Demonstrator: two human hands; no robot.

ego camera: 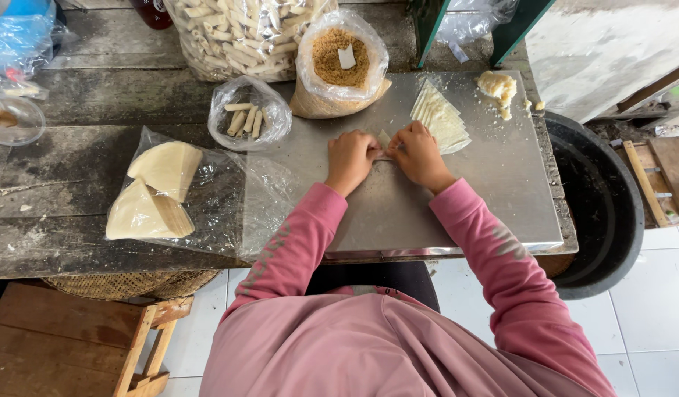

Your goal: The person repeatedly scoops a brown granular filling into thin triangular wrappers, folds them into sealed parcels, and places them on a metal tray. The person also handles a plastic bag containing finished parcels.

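Pink sleeves [295,250] nearest, reaching over the steel sheet [494,198] on the wooden table [97,95]. Big bag of finished rolls [236,33] at the far edge; plastic with folded wrapper stacks [159,191] on my left. Crumb bag [339,62], then a small bag of rolls [247,117]. Fanned wrappers [442,117], filling lump [498,87] beyond. Left hand [350,158] and right hand [420,154] meet at mid-sheet, fingers of both pinched onto one small wrapper [384,140] lying flat between them. Risk, as I judge it: thin skin may tear under uneven pull, or the roll comes loose and filling squeezes out.
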